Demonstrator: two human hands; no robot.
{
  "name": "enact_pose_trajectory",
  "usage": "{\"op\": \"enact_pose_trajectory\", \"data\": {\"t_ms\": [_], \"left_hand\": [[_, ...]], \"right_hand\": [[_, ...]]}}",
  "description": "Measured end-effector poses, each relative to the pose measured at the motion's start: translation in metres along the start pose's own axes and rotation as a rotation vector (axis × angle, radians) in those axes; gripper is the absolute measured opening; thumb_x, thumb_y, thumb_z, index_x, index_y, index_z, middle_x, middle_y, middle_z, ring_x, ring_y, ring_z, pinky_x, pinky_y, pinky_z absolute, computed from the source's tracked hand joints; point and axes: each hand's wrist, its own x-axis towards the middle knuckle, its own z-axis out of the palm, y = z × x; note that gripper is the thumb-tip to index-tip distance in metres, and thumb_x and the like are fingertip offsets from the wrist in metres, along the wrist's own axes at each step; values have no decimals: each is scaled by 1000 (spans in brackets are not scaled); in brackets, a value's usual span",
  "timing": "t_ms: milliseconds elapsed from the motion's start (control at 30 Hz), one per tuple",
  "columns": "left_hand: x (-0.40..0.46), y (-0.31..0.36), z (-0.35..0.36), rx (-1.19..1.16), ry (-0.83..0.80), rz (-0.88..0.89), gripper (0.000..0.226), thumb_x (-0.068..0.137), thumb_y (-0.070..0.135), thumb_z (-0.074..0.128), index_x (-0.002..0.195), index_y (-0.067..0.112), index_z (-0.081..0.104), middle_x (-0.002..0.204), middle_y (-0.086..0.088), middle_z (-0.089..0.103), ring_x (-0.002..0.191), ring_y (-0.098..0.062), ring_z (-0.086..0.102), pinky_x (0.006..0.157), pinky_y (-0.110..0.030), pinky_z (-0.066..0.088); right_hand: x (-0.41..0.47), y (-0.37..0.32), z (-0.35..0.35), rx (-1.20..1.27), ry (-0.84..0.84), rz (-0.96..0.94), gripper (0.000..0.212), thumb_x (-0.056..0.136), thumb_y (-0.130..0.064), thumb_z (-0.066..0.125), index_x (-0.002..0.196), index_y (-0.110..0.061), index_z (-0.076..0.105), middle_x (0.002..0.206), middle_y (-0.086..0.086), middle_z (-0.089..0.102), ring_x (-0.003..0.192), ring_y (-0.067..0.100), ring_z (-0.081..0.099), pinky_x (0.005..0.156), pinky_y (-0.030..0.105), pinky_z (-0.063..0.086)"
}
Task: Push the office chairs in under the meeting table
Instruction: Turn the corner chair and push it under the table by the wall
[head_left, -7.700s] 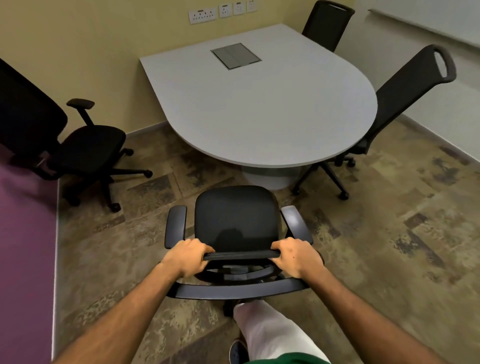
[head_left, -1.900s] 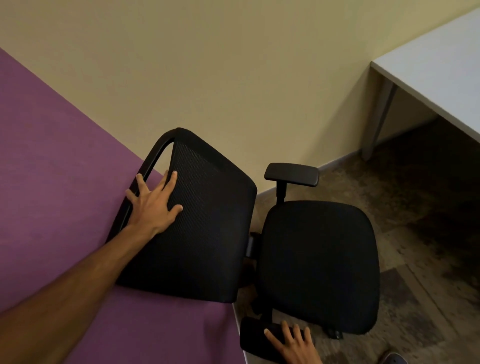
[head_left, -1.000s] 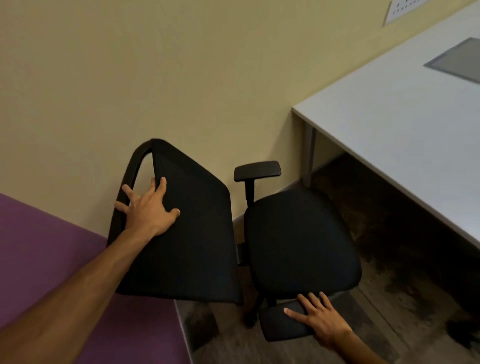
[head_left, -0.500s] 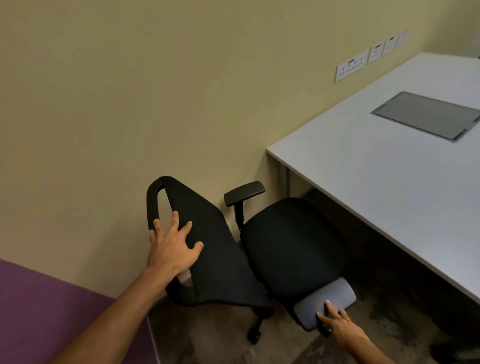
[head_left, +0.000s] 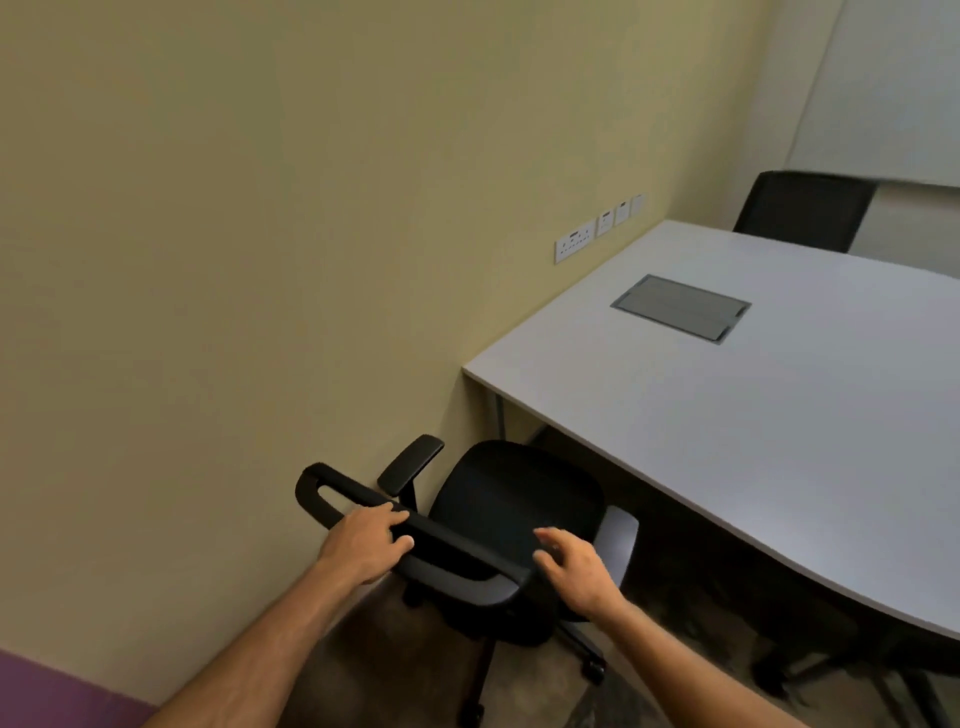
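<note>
1. A big yellow wall (head_left: 260, 260) is seen behind everything.
2. The grey tabletop (head_left: 753, 441) is set with one edge against that wall.
3. A black office chair (head_left: 514, 499) is parked by the tabletop's near corner, its seat not yet under.
4. The chair's top bar is held by the left hand (head_left: 366, 543), fingers wrapped around it.
5. The right hand (head_left: 576, 569) is kept just beside the bar, fingers spread wide, holding nothing.

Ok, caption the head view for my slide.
Left hand on the black office chair backrest, right hand open beside it, near the white table.
</note>
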Motion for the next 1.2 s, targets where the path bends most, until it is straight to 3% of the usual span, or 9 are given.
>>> {"op": "enact_pose_trajectory", "data": {"t_ms": [100, 233, 367, 500, 567, 600, 733, 1000, 1200], "left_hand": [[17, -19, -9, 62, -11, -11, 57, 87, 50, 58, 143, 38, 53, 145, 1, 55, 137, -25, 43, 111, -41, 37], [47, -50, -13, 66, -48, -38, 57, 83, 49, 61, 139, 41, 56, 136, 3, 62, 124, -19, 57, 105, -32, 42], [75, -70, -11, 112, -115, -40, 49, 84, 40, 55, 132, 48, 60, 131, 9, 66, 121, -18, 58, 104, -30, 41], [93, -72, -12, 85, -169, 84, 52, 85, 23, 47, 121, 56, 64, 132, 15, 64, 132, -14, 47, 115, -32, 26], [108, -72, -15, 77, -213, 161, 53, 86, 16, 45, 115, 58, 63, 136, 18, 60, 140, -10, 36, 120, -38, 13], [117, -75, -16, 74, -213, 192, 54, 84, 15, 44, 106, 61, 61, 133, 20, 61, 139, -9, 38, 119, -38, 16], [151, -93, -24, 52, -219, 226, 50, 77, 20, 47, 85, 67, 59, 113, 23, 69, 108, -6, 61, 95, -29, 46], [205, -89, -49, 77, -228, 407, 43, 81, 22, 47, 95, 60, 64, 110, 21, 70, 99, -8, 64, 88, -31, 50], [249, -83, -62, 104, -225, 505, 50, 70, 25, 43, 102, 57, 66, 116, 16, 70, 104, -14, 65, 89, -31, 50]], "right_hand": [[13, -47, -4, 57, 63, -81, 41, 96, -46, 55, 133, -28, 61, 128, -8, 64, 117, 5, 58, 105, 32, 46], [34, -78, 1, -77, -138, 6, 61, 89, -63, 52, 140, -30, 54, 142, -4, 55, 132, 15, 50, 113, 35, 38], [46, -83, -6, -229, -310, 144, 89, 68, -88, 45, 138, -34, 55, 140, 0, 58, 126, 23, 56, 105, 43, 44], [42, -74, -20, -369, -373, 169, 87, 62, -93, 48, 128, -37, 60, 126, 1, 64, 116, 25, 60, 100, 44, 45], [43, -67, -20, -394, -300, 225, 77, 66, -88, 46, 120, -35, 65, 119, 1, 67, 112, 24, 62, 98, 43, 47], [44, -66, -19, -396, -239, 264, 74, 69, -84, 44, 115, -32, 68, 117, 1, 69, 111, 25, 63, 97, 42, 48], [43, -75, 0, -414, -98, 372, 67, 76, -74, 41, 106, -24, 73, 111, 2, 71, 107, 25, 64, 92, 39, 50], [43, -101, 18, -374, 96, 560, 78, 73, -87, 37, 105, -25, 73, 109, -1, 69, 104, 23, 64, 81, 37, 46], [57, -108, 29, -297, 134, 663, 75, 66, -93, 33, 83, -27, 63, 89, -7, 59, 90, 17, 62, 79, 33, 49]]}}
